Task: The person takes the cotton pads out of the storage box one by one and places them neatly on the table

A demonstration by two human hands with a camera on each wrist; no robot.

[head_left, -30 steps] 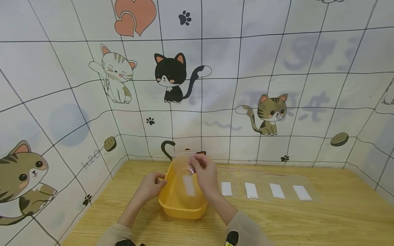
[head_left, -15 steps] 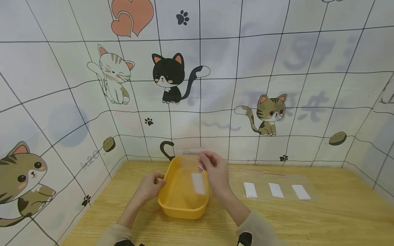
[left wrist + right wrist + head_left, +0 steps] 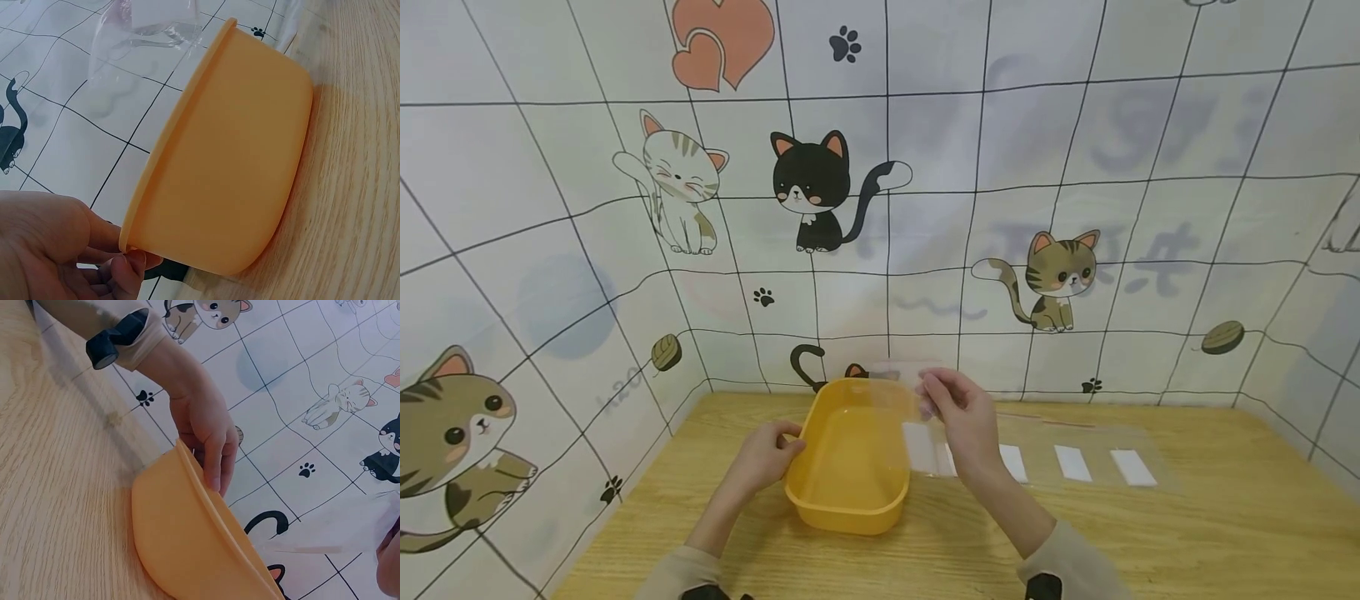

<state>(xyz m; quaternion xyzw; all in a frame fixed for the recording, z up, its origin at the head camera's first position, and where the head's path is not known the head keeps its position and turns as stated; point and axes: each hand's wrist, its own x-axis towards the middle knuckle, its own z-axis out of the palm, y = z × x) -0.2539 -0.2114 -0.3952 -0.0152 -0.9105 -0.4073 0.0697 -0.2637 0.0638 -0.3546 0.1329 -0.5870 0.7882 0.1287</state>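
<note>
A yellow plastic basin (image 3: 847, 521) stands on the table, with nothing visible inside it. My left hand (image 3: 765, 457) grips its left rim, thumb on one side and fingers on the other, as the left wrist view also shows. My right hand (image 3: 967, 421) pinches the upper part of a clear zip bag (image 3: 889, 417), raised over the basin's right side. A white rectangular piece (image 3: 918, 447) shows inside the bag. In the right wrist view only a sliver of the right hand (image 3: 390, 565) appears at the edge.
Several clear bags, each with a white rectangle (image 3: 1072, 463), lie in a row to the right of the basin, one partly behind my right hand. The wooden table (image 3: 1210, 542) meets a cloth backdrop (image 3: 925, 292) printed with cats and grid lines.
My right hand has carried the bag rightward, from over the basin's middle to its right edge and partly past it. The left hand stays on the rim.
</note>
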